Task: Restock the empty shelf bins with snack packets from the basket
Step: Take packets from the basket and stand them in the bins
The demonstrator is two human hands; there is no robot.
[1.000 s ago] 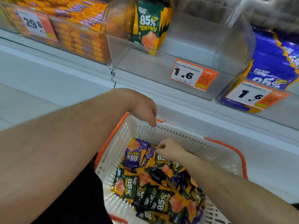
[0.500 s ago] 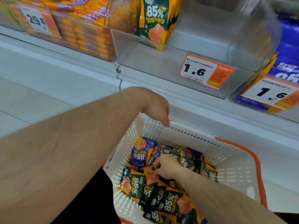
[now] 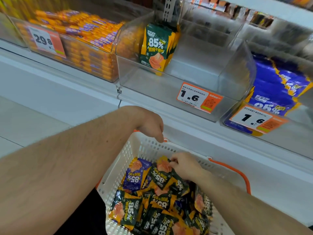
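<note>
A white basket [image 3: 122, 167] with orange handles holds several green and purple snack packets. My right hand [image 3: 184, 167] is inside it near the far wall and pinches the top edge of a green packet [image 3: 160, 177]. My left hand [image 3: 150, 126] hangs bent over the basket's far left corner, fingers curled down at the orange handle [image 3: 165, 140]. Above, a clear shelf bin [image 3: 169, 85] holds a few upright green packets [image 3: 156, 46] at its left side and is otherwise bare.
An orange price tag reading 1.6 [image 3: 198, 98] is fixed to the clear bin's front. The bin to the right holds purple packets [image 3: 274, 85]. The bin to the left is filled with orange packs [image 3: 88, 39]. A white shelf ledge [image 3: 67, 92] runs below the bins.
My right hand has moved from the middle of the pile toward the basket's far wall and now pinches a green packet. The view has tilted up. My left hand stays at the basket corner.
</note>
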